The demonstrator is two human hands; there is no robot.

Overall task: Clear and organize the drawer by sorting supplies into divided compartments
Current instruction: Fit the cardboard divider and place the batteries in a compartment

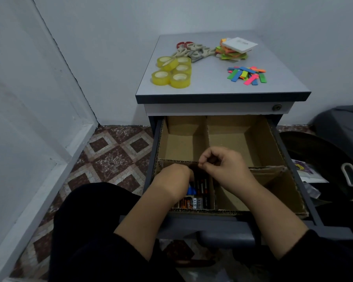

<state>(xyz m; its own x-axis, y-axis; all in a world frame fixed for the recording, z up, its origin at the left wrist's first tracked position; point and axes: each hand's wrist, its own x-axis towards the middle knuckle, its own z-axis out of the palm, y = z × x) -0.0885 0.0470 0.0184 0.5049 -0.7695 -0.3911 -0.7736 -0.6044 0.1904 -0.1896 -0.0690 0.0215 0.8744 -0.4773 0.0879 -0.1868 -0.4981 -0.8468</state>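
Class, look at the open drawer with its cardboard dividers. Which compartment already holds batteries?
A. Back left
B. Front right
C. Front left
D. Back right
C: the batteries lie in the front-left compartment of the drawer, under the left hand; the other compartments show only bare cardboard.

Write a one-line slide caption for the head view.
Both hands arrange batteries in the drawer's front-left compartment.

We see matt brown cardboard dividers (208, 137) with rough corrugated edges. The 5 tape rolls (172, 71) look like glossy yellow plastic, and the cabinet top (212, 82) is smooth.
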